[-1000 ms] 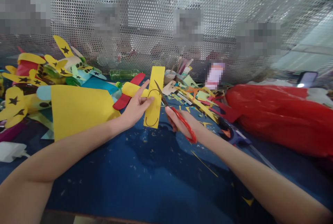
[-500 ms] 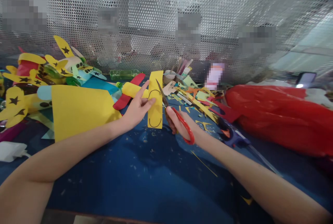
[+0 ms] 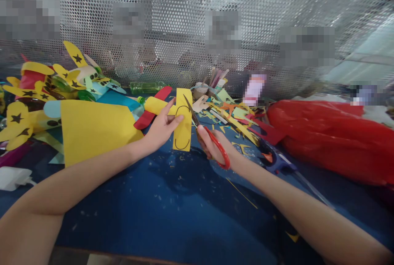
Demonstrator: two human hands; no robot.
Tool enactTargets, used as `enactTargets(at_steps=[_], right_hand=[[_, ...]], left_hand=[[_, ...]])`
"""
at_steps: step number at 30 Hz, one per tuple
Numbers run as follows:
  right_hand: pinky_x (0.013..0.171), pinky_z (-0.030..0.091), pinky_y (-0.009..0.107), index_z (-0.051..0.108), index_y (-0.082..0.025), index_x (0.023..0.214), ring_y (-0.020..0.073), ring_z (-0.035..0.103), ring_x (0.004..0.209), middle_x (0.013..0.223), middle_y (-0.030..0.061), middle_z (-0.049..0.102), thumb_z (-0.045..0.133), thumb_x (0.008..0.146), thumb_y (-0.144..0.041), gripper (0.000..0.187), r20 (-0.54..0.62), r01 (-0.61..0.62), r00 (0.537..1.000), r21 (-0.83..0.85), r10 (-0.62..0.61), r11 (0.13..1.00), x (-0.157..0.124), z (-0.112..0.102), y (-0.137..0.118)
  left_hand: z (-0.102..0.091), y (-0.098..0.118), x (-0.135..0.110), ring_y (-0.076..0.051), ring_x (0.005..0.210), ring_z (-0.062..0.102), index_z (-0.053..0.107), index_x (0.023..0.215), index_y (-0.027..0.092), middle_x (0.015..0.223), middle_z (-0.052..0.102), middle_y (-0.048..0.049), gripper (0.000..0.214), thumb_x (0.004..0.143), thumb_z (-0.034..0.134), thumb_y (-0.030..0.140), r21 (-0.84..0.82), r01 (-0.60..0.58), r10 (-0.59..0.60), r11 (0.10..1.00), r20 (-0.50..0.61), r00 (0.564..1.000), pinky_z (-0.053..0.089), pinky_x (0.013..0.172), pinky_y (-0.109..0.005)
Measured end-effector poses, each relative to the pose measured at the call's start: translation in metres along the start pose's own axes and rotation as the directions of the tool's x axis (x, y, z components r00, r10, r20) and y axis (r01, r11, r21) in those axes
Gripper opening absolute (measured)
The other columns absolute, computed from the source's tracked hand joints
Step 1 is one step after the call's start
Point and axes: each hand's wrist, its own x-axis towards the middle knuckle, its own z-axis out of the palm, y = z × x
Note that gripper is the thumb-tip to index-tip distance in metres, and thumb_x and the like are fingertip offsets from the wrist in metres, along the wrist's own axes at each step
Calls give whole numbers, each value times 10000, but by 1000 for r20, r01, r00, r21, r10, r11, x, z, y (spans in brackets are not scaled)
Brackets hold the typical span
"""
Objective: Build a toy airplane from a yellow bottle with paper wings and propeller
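My left hand point(image 3: 161, 127) pinches the left edge of a yellow paper strip point(image 3: 182, 131) between thumb and fingers. Two dark curved lines are drawn on the strip, one near its upper part and one at its lower end. My right hand point(image 3: 215, 144) is closed around the red handles of a pair of scissors point(image 3: 221, 148). The dark blades point up and to the left, lying across the strip's upper right edge by the upper curve. Behind my left hand are a yellow paper roll point(image 3: 155, 105) and a red paper piece point(image 3: 163, 93).
A large yellow sheet point(image 3: 95, 129) lies at left, with bottle-and-paper planes point(image 3: 88, 74) behind it. Paper scraps point(image 3: 234, 117) spread beyond my right hand. A glue gun point(image 3: 280, 162) and a red plastic bag point(image 3: 323, 137) lie at right. A white bottle point(image 3: 14, 178) sits far left.
The yellow strip has tilted slightly, its top a little lower and its lower end shifted left. Both hands stay nearly in place, still holding the strip and the scissors.
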Motion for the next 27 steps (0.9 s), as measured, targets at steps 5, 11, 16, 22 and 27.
enactTargets(at_steps=[5,11,16,22,27], right_hand=[[413,300,245,335,-218,564,88,320,420,465,-35,329,258,841,-774,626,-33,20,999,-31,-21,999,4,-1,4],[414,274,255,318,-222,567,89,271,444,488,-34,306,261,833,-780,621,-58,24,998,-45,-27,999,3,-1,2],[422,272,254,313,-218,551,96,276,457,478,-25,314,226,833,-783,637,-53,57,997,-103,-63,993,1,-6,-3],[430,284,255,329,-216,546,104,294,475,480,-19,339,233,833,-779,640,-61,96,993,-143,-106,985,3,-10,-4],[431,283,255,363,-209,554,101,294,474,492,-19,357,237,834,-777,646,-56,74,995,-153,-83,985,5,-11,-1]], left_hand=[[-3,-2,1,-146,595,588,322,1461,208,627,606,29,720,843,650,376,-32,63,-63,998,-14,998,458,568,-256],[-4,-4,3,-139,628,606,304,1453,192,691,640,17,705,857,632,379,-58,93,-94,994,-24,995,472,593,-248],[-6,-3,5,-156,646,626,353,1393,178,679,633,14,634,856,628,374,-41,106,-107,994,-39,993,487,603,-257],[-12,2,10,-146,596,621,437,1234,183,675,637,9,485,842,629,395,7,113,-113,994,-19,993,474,542,-240],[-16,2,13,-112,533,575,468,1092,183,630,612,35,376,829,644,385,45,113,-113,993,-11,994,428,490,-207]])
